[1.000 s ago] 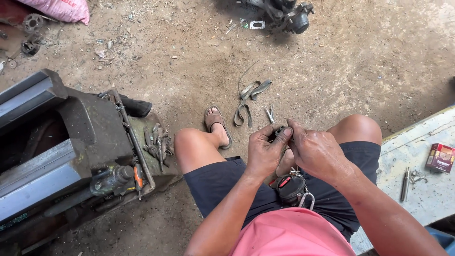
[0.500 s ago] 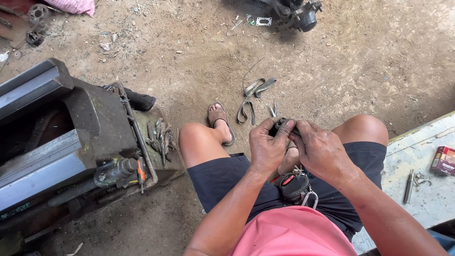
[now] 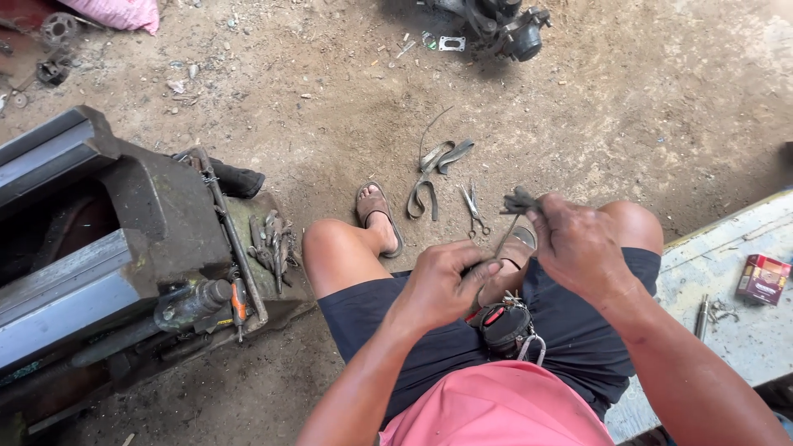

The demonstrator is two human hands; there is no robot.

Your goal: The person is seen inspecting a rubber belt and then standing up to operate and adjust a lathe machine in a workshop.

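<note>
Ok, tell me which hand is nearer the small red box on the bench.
Right. The right hand is up over the right knee, the bench side; the left hand sits further from the red box.

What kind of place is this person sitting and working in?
Probably a small, informal repair workshop with a dirt floor. An open metal toolbox with wrenches sits beside the person, engine parts lie on the ground, and scissors rest near the sandalled foot.

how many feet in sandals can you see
2. One sandalled foot rests on the dirt by the left knee; the other is mostly hidden behind the right hand and the thin dark part it holds.
</note>
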